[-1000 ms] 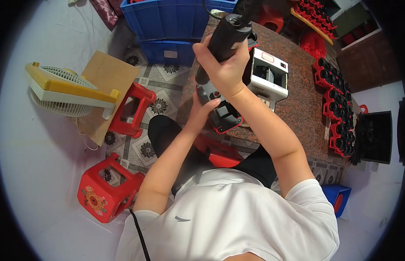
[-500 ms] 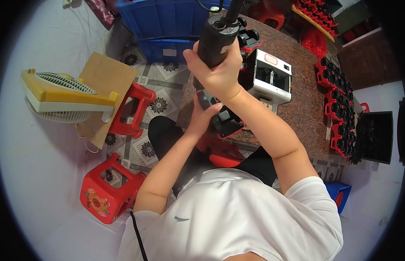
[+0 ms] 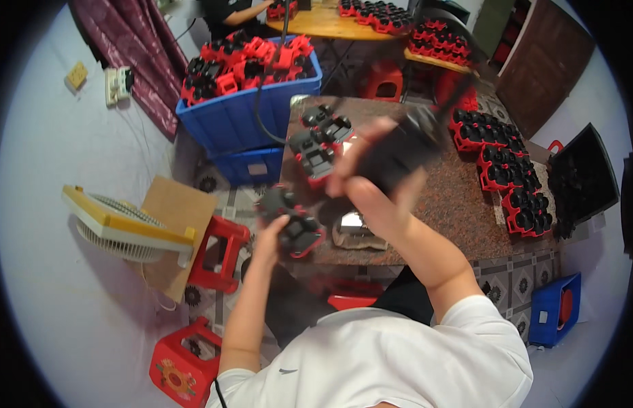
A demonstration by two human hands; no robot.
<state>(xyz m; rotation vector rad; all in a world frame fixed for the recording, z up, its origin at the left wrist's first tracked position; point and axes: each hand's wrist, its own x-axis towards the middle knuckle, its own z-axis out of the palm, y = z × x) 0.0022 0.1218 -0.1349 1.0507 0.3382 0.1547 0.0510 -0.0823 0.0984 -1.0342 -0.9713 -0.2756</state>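
Observation:
My right hand (image 3: 374,194) grips a black power tool (image 3: 405,146), blurred with motion, raised above the brown stone table (image 3: 459,204). A dark cable (image 3: 262,115) runs from it toward the blue bins. My left hand (image 3: 272,234) holds a black and red plastic part (image 3: 292,228) at the table's near left edge. More black and red parts (image 3: 320,146) lie on the table just beyond my hands.
Rows of black and red parts (image 3: 507,163) fill the table's right side. Blue bins (image 3: 245,115) stacked at the left hold more of them. A yellow fan (image 3: 122,224), red stools (image 3: 218,255) and a cardboard sheet (image 3: 173,231) stand on the floor. Another person (image 3: 231,13) works at the far table.
The view has tilted up toward the far room. My right hand has swung the black tool to the right, and my left hand now carries the part off the table's left edge.

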